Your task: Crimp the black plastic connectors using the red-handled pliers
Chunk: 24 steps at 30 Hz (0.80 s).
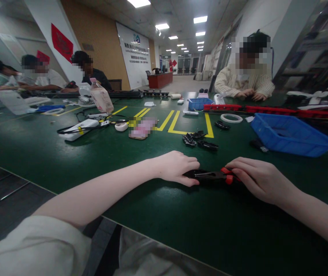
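Low on the green table [37, 149] lies a black part with red tips [212, 177], held between both my hands. My left hand [175, 168] curls over its left end with the fingers closed on it. My right hand [257, 180] pinches the right end where the red pieces show. Just beyond, a small pile of black plastic parts [198, 140] rests on the table, apart from my hands.
A blue bin [292, 136] stands at the right, a smaller blue bin [200, 103] farther back. A roll of tape [231, 118], a pink phone [143, 128], a white device with cables [79, 129] and a bottle [101, 96] lie about. Other people sit around the table.
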Motion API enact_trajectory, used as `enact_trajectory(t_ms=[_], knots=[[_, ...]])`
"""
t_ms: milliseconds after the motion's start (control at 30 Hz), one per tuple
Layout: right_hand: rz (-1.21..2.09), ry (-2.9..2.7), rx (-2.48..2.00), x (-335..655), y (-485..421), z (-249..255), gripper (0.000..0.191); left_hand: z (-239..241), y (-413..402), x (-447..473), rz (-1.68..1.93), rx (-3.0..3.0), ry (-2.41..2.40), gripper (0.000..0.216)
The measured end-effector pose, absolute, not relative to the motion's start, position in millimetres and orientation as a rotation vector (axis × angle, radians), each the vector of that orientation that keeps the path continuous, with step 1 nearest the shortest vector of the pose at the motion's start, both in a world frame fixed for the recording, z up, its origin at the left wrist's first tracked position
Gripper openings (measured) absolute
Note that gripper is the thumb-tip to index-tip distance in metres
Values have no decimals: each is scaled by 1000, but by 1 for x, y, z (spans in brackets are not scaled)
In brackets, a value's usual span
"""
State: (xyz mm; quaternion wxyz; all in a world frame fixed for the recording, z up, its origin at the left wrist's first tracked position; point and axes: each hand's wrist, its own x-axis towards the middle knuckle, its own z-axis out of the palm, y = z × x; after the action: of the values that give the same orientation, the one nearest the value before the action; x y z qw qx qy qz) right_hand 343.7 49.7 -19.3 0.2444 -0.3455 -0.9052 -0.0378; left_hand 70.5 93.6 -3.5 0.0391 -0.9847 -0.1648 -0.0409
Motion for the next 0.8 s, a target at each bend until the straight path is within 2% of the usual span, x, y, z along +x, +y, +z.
enact_trajectory(t_ms=[467,700,800], knots=[[-236,-2522,-935,341,44,-18,28,-4,94,71,-139,-3064,-519,36],[-357,-2531,-928,346,46,-24,50,-4,94,71,-190,-3127,-496,36],[-353,-2523,-940,345,46,-27,46,-6,95,71,-212,-3129,-493,37]])
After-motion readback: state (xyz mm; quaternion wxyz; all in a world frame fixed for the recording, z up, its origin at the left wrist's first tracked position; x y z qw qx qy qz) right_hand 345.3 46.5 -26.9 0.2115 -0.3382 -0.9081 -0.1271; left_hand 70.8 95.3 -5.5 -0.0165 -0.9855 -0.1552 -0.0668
